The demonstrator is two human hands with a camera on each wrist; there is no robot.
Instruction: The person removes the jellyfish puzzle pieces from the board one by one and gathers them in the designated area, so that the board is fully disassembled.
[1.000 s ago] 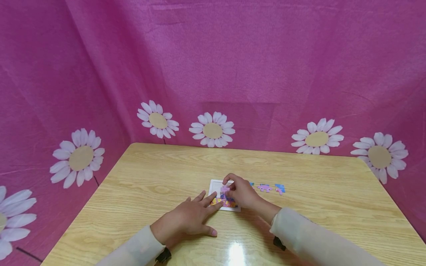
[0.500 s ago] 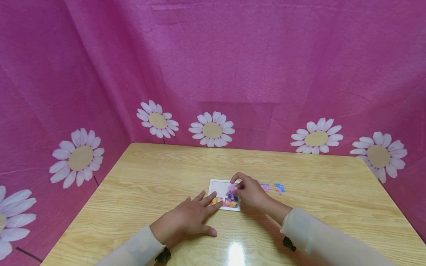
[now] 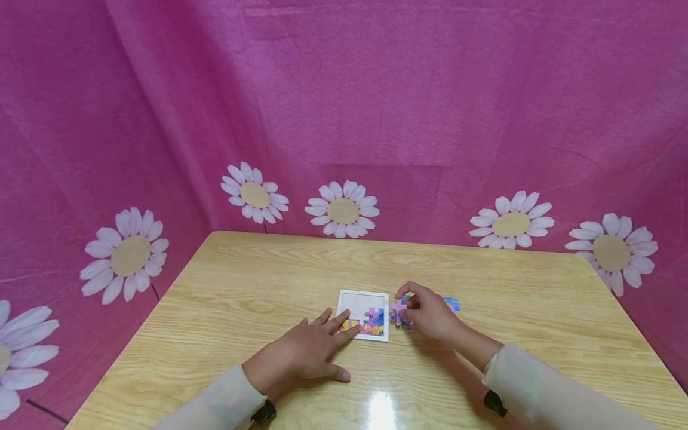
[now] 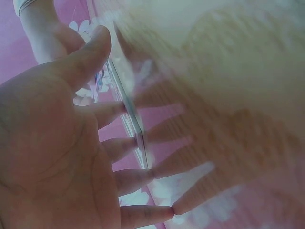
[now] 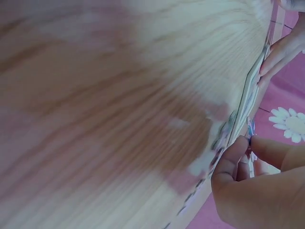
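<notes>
In the head view my left hand (image 3: 306, 351) lies with spread, straight fingers over the lower left of a white puzzle tray (image 3: 385, 298). The left wrist view has its fingertips (image 4: 159, 212) down at the table and the tray edge. Joined jigsaw pieces (image 3: 371, 329) in yellow, pink and blue line the tray's bottom and lower right; its upper left shows bare white. Just right of the tray, my right hand (image 3: 430, 312) pinches a pink and purple jigsaw piece (image 3: 399, 307) between thumb and index finger. In the right wrist view that piece (image 5: 250, 128) stands largely hidden by the fingers.
Another blue and pink jigsaw piece (image 3: 451, 303) lies on the wooden table (image 3: 269, 280) to the right of my right hand. Behind the table hangs a pink curtain (image 3: 419, 119) printed with white daisies.
My right hand has moved right with the pinched jigsaw piece, from over the tray to beside its right edge, covering some loose pieces. The left hand has stayed in place.
</notes>
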